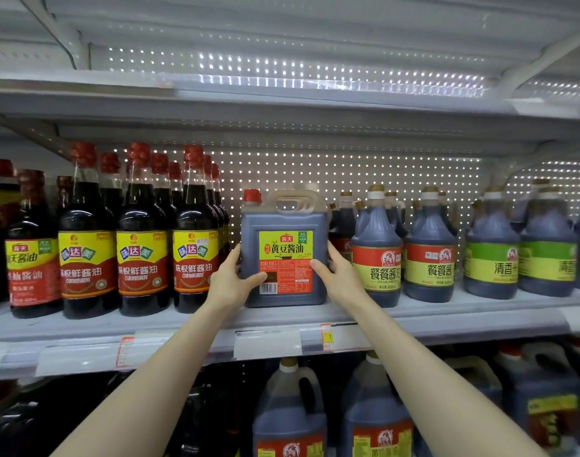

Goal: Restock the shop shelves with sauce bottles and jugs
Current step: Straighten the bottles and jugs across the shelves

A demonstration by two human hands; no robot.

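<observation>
Grip two-handed: left hand (231, 279) and right hand (339, 275) clasp the upright jug (283, 225) (thumbs on label). Neither is nearer.

You face perforated back panel (348, 173), light dots showing through holes. Price rail (77, 357) runs across in front: white tag (267, 344) mid, yellow-red tag (327, 338) just right of it, red-striped tag (125, 352) farther left. Slanted bracket (56, 31) top left.
</observation>
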